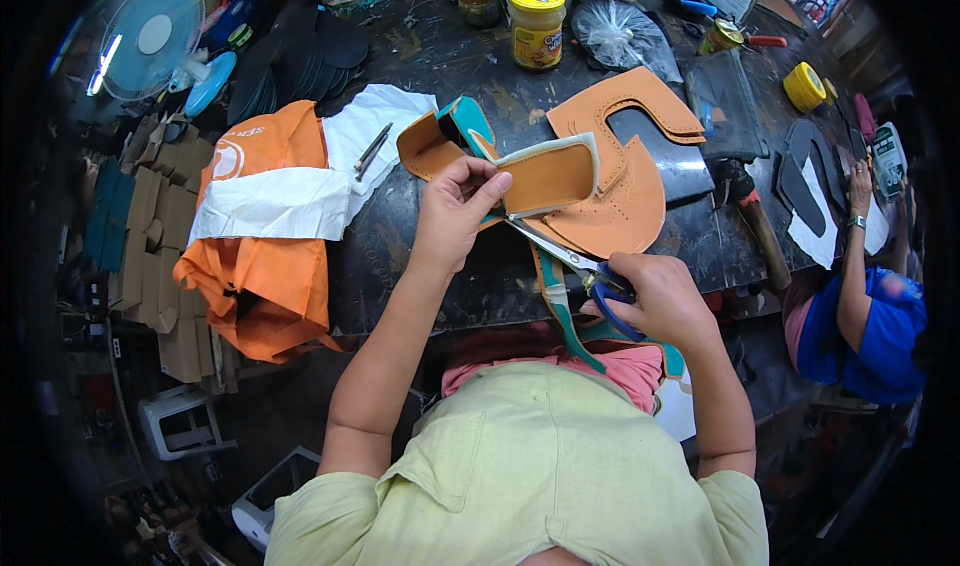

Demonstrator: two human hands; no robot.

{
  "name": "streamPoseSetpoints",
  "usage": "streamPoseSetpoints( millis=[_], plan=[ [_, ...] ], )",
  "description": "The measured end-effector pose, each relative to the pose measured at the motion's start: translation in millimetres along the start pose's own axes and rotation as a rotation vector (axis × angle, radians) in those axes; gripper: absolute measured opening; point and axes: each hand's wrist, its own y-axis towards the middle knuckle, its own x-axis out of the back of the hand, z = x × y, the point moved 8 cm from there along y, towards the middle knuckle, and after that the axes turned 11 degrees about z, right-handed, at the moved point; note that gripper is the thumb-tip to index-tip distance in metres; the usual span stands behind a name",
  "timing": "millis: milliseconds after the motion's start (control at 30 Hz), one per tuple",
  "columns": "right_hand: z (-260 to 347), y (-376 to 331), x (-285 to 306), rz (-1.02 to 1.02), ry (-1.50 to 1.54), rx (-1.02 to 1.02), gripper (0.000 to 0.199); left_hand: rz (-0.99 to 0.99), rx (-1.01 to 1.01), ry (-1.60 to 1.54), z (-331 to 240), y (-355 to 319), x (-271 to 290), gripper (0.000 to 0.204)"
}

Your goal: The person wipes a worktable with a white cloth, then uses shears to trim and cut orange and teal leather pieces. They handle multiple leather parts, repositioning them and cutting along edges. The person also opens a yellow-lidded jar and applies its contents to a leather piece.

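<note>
My left hand pinches the edge of a tan leather piece with a pale lining rim, holding it raised over the table. My right hand is closed around the dark blue handles of a pair of scissors. Its blades point up and left, their tips at the leather's lower edge beside my left fingers. Whether they are cutting into it I cannot tell. A green-and-tan strap hangs below the scissors over the table's front edge. Behind the held piece lie curved tan leather cutouts with punched holes.
An orange bag and white cloth lie left, with metal tools on the cloth. A yellow-lidded jar and a plastic bag stand at the back. A hammer lies right, near a person in blue. A fan is far left.
</note>
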Motion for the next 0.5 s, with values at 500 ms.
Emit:
streamPoseSetpoints(
  millis=[500],
  plan=[
    [1, -4, -16, 0.027, 0.069, -0.011, 0.036, 0.022, -0.147, 0.058, -40, -4, 1, 0.01]
  ],
)
